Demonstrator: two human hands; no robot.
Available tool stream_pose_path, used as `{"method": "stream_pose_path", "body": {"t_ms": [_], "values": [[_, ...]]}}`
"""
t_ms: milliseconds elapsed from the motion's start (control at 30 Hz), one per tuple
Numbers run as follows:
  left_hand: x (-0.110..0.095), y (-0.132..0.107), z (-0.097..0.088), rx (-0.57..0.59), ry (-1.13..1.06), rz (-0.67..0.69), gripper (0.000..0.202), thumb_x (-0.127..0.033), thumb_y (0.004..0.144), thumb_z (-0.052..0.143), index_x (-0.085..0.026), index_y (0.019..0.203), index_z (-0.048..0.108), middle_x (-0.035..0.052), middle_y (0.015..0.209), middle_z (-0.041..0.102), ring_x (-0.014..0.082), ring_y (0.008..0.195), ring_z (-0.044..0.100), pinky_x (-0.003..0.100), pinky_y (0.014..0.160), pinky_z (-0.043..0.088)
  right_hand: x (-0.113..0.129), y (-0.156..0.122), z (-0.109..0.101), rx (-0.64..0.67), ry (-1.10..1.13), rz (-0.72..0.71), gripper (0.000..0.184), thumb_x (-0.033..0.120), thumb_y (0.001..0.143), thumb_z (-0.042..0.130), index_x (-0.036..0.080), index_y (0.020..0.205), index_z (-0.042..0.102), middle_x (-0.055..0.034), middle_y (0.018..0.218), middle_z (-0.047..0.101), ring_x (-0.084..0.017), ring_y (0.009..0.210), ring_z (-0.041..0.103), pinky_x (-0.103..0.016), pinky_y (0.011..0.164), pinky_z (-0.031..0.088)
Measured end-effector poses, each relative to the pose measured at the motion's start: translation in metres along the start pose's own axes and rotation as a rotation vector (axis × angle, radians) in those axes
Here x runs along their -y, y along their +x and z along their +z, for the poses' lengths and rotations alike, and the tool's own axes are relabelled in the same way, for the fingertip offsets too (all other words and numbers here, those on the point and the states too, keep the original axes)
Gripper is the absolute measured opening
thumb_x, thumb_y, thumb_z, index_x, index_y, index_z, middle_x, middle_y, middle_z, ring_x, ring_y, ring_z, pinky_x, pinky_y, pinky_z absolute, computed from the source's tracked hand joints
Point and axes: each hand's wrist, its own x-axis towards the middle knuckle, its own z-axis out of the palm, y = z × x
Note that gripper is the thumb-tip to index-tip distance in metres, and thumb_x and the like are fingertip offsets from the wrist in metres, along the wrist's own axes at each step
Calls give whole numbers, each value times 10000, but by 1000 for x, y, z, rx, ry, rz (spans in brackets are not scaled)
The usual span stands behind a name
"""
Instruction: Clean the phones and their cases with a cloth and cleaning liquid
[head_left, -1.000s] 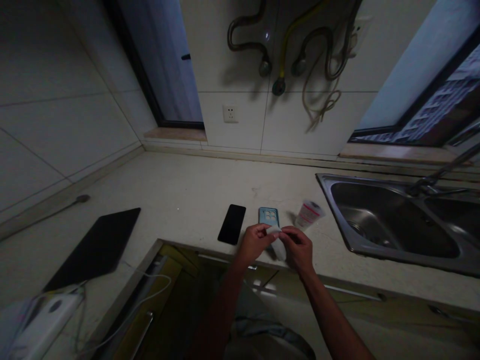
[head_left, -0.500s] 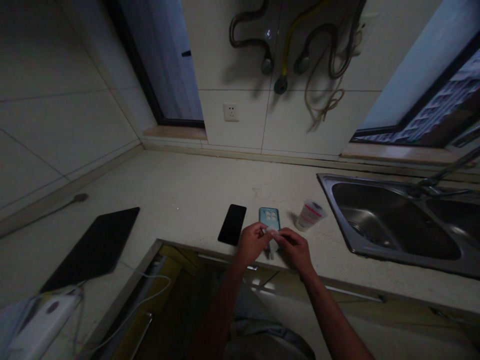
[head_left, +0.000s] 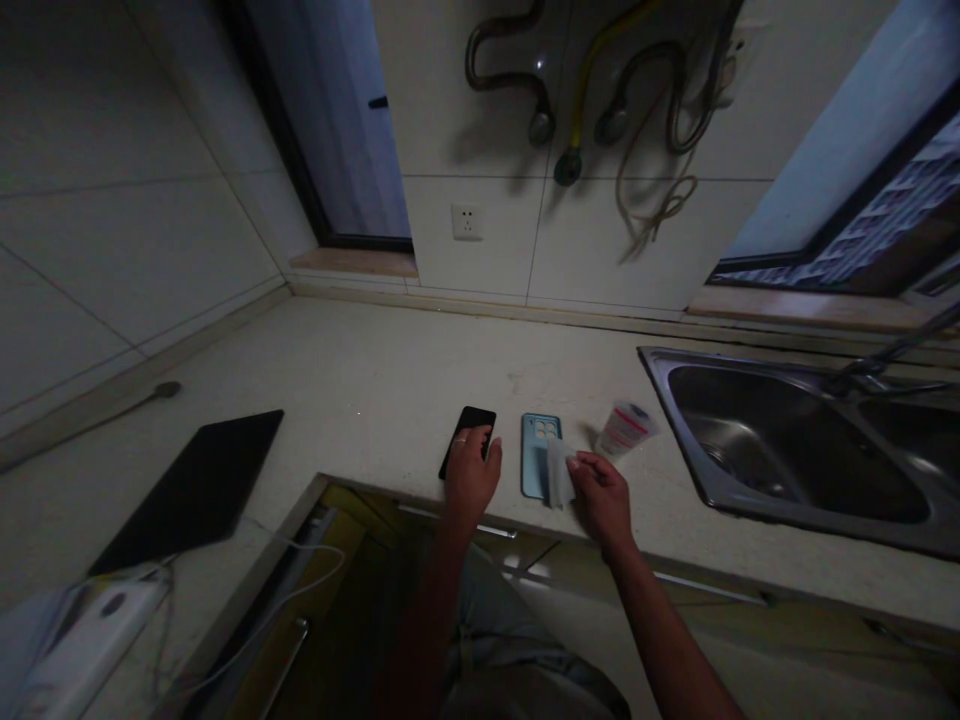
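Note:
A black phone [head_left: 472,425] lies face up near the front edge of the pale countertop [head_left: 360,380]. My left hand [head_left: 471,473] rests over its near end, fingers curled on it. To its right lies a blue phone case [head_left: 538,450], back up, camera cut-outs at the far end. My right hand [head_left: 598,494] pinches a small white wipe [head_left: 558,472] that hangs over the case's right side. A small plastic tub [head_left: 622,429] with a red-and-white label lies tilted just beyond, towards the sink.
A steel sink [head_left: 795,450] with a tap fills the right. A black tablet [head_left: 199,488] lies on the counter at left, a white charger with cables [head_left: 82,640] at the lower left. Hoses hang on the tiled wall above a socket [head_left: 466,221]. An open cabinet gap lies below the counter edge.
My hands have parted. The left one left the wipe and moved left onto the black phone. The right one kept the wipe and lowered it by the blue case.

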Motion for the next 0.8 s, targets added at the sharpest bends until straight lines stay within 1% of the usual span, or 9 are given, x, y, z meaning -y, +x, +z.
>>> {"method": "stream_pose_path", "body": {"t_ms": [100,200,300,367,433,500,567,667,800], "values": [[4,-3,5,53,207,41,395,-353,913,540,-119,1221,619,178,1200,635,293,1128,563,422,1006,418,1,0,1,-3,46,17,380,510,692,776,188,853,653,9,645,656,-146,544,537,-253,515,417],[1,-6,9,108,319,54,455,-417,905,560,-127,1253,603,176,1249,620,316,1164,537,450,1009,402,0,1,2,17,78,34,391,531,700,758,202,852,610,17,645,642,-147,533,522,-252,505,403],[-5,-7,11,159,350,67,504,-467,890,578,-136,1268,598,182,1273,613,331,1186,523,466,991,402,-1,2,2,25,107,50,391,531,705,755,212,853,583,33,636,611,-139,529,493,-243,496,380],[-7,-8,12,186,371,67,523,-470,876,596,-144,1285,592,190,1314,595,343,1223,506,486,997,393,-1,2,2,30,109,48,380,524,714,751,216,849,574,49,617,576,-130,524,465,-237,492,365],[-7,-9,13,181,415,52,564,-456,865,611,-136,1327,564,210,1394,540,365,1315,440,523,1027,364,-1,2,3,36,87,37,371,525,724,740,218,841,567,56,604,546,-127,519,444,-237,489,357],[-5,-10,16,153,472,21,624,-454,858,614,-111,1371,525,235,1465,467,380,1410,334,557,1061,325,-1,2,3,41,65,21,369,530,729,731,217,831,563,58,596,526,-127,515,431,-240,490,354],[-1,-10,18,135,518,-9,661,-464,861,602,-93,1398,500,248,1499,421,386,1452,266,580,1084,295,-2,2,2,53,49,6,361,529,743,717,215,829,562,55,601,524,-129,522,429,-243,499,354],[4,-9,19,138,548,-31,650,-468,879,569,-94,1405,497,242,1516,403,391,1451,274,599,1098,281,-2,2,1,70,34,1,341,519,772,696,212,838,564,49,614,529,-131,537,427,-246,512,346],[7,-6,16,126,543,-41,609,-417,896,553,-77,1398,503,254,1510,404,401,1434,315,576,1096,315,-2,2,1,75,30,-4,331,503,776,699,206,847,572,52,612,517,-130,549,419,-244,522,337]]}}
